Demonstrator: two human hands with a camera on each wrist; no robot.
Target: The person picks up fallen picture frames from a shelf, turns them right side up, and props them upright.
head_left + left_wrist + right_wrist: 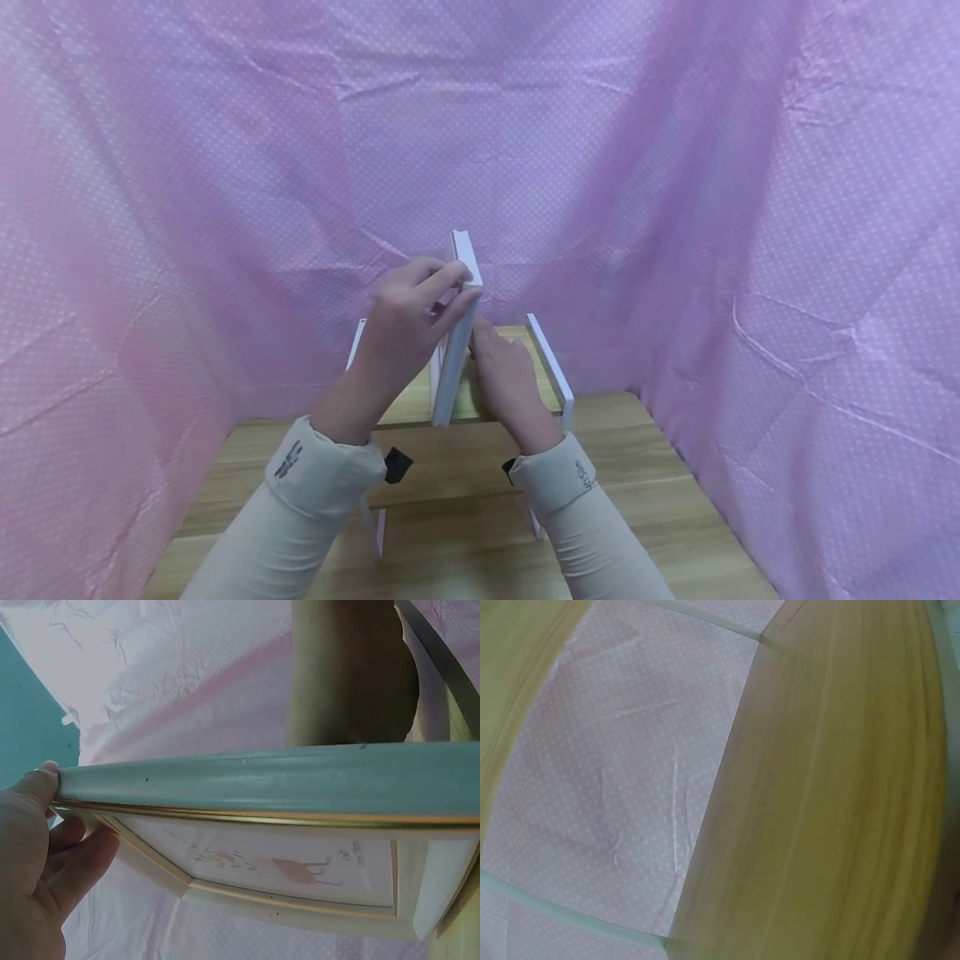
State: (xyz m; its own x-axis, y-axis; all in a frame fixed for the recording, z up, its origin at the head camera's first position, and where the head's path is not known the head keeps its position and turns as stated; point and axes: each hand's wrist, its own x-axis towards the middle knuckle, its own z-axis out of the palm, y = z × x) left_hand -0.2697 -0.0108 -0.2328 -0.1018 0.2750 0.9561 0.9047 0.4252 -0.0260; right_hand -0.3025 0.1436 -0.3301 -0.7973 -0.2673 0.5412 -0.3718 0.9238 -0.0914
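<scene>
Your left hand [408, 321] holds the frame [459, 325] on edge above a small wooden shelf [551, 367], the grip clamped on its upper rim with fingers curled over the top. Your right hand [510, 383] rests against the frame's lower right side; whether its grip is together or apart cannot be told. The left wrist view shows the frame's gold inner border and printed picture [292, 866]. The shelf stands on the desk [645, 492], backed by pink dotted cloth [675, 167]
</scene>
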